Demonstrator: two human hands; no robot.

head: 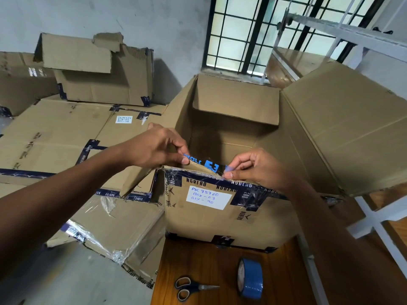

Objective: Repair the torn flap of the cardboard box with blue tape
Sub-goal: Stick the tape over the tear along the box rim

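Taping step under way: left hand [154,146] and right hand [255,167] each pinch one end of a short strip of blue tape [206,164] stretched over the near flap of the open brown cardboard box [220,223]; next, presumably, pressing it flat across the tear.

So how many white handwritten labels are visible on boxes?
2: one label on the open box's front, another label on the left flat box. Others may be hidden.

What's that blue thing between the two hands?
A strip of blue tape stretches between the left hand and right hand, along the box's near flap, in the head view.
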